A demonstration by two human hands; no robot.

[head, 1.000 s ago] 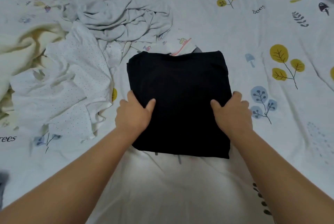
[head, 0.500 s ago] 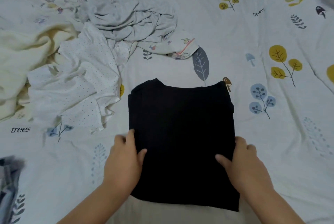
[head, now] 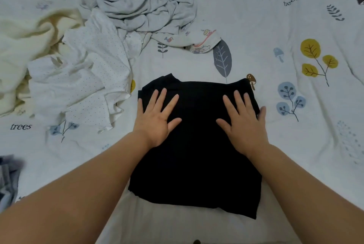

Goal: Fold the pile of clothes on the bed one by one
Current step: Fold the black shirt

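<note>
Your left hand and your right hand both lie flat, fingers straight and spread, pressing on the far part of the folded black garment; neither grasps anything. The garment lies directly under both palms on the printed bedsheet. Beyond and outward of your left hand sits the unfolded pile: a white dotted garment, a grey garment and a cream cloth

Black garment — folded square, flat on bed.
</note>
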